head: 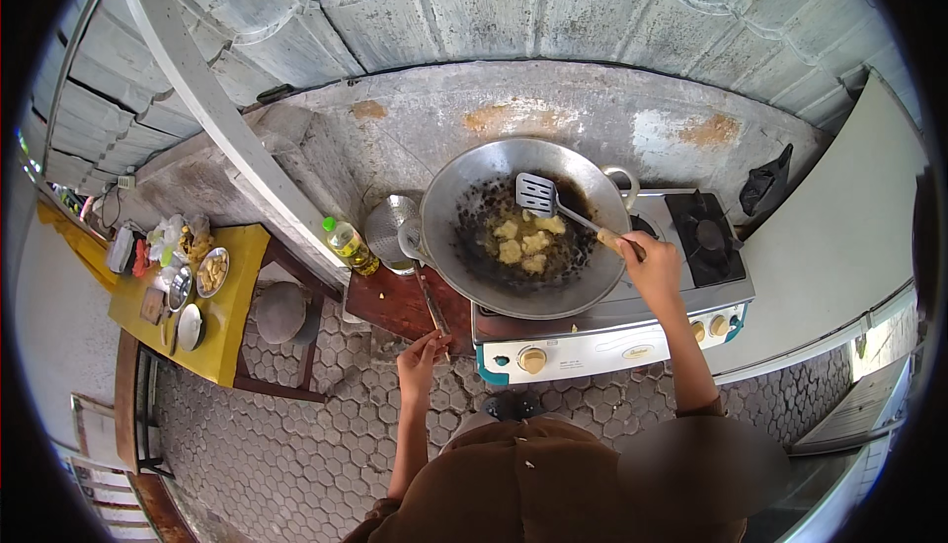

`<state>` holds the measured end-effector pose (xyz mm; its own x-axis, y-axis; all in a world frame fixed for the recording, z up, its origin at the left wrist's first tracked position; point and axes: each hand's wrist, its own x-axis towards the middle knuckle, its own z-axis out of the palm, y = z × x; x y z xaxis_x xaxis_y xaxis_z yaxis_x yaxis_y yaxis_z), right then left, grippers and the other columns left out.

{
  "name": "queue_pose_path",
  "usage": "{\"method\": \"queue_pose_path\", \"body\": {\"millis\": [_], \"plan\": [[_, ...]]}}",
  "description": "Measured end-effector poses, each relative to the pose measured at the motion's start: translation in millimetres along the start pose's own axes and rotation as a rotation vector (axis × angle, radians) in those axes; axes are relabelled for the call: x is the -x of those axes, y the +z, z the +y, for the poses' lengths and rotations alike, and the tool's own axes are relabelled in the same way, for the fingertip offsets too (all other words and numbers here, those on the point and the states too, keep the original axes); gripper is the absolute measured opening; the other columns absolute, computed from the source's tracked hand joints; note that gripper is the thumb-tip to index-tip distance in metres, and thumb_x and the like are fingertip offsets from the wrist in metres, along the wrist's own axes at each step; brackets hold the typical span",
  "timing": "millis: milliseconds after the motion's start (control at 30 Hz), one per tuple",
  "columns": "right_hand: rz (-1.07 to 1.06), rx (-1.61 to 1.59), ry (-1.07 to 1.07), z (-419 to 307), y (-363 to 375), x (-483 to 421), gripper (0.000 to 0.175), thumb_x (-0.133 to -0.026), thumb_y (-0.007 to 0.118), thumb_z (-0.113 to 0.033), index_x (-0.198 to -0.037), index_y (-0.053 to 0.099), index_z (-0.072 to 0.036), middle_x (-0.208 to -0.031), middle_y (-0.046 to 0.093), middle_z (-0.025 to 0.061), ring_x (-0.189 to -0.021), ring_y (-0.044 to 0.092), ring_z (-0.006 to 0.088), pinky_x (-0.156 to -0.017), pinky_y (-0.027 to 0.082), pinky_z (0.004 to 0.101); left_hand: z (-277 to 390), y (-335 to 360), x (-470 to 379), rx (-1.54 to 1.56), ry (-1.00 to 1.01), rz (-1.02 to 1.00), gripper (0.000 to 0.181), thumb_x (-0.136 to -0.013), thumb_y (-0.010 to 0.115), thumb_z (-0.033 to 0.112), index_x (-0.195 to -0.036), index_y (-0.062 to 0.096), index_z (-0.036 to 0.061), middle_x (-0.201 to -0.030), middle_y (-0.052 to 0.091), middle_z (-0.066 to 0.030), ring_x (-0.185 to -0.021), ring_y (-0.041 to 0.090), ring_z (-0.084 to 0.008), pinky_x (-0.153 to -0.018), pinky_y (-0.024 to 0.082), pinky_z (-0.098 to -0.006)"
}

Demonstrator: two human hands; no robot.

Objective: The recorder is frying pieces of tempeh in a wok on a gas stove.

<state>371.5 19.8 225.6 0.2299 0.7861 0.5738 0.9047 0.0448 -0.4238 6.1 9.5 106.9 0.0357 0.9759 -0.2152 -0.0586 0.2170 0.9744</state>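
My right hand point(652, 265) grips the wooden handle of a slotted metal spatula point(536, 196), whose blade is over a large metal wok point(463, 173). Several pieces of pale yellow battered food point(535, 242) lie in dark oil in the wok, below the blade. The wok stands on the left part of a two-burner gas stove point(592, 354). My left hand point(420, 365) pinches the end of a long handle point(432, 304) over a dark red wooden table. That handle leads up to a perforated metal strainer point(391, 228) left of the wok.
A bottle of yellow oil with a green cap point(349, 245) stands beside the strainer. The stove's right burner point(709, 236) holds no pan. A yellow-topped table point(229, 321) at the left carries a plate of food point(212, 273), bowls and bags. A round stool point(281, 312) is beside it.
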Motion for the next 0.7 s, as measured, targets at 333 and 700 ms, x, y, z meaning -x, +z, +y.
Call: {"method": "queue_pose_path", "body": {"millis": [333, 700], "plan": [[-0.019, -0.119, 0.043, -16.0, -34.9, 3.5, 0.013, -0.076, 0.069, -0.018, -0.078, 0.066, -0.006, -0.063, 0.062, 0.0124, -0.053, 0.061, 0.0281, -0.048, 0.046, 0.0327, -4.6, -2.0, -0.2, -0.009, 0.026, 0.02, 0.024, -0.087, 0.059, 0.014, -0.104, 0.062, -0.0023, -0.089, 0.067, -0.0074, -0.074, 0.059, -0.0082, -0.07, 0.045, -0.0214], [0.046, 0.068, 0.106, -18.1, -64.0, 5.1, 0.013, -0.076, 0.067, -0.018, -0.081, 0.066, -0.006, -0.065, 0.062, 0.0147, -0.056, 0.061, 0.0329, -0.05, 0.047, 0.0354, -1.4, 8.2, -7.1, 0.29, -0.067, 0.13, 0.032, -0.088, 0.059, 0.026, -0.065, 0.049, 0.0072, -0.059, 0.051, -0.0006, -0.051, 0.05, -0.0101, -0.053, 0.042, -0.0227]]}}
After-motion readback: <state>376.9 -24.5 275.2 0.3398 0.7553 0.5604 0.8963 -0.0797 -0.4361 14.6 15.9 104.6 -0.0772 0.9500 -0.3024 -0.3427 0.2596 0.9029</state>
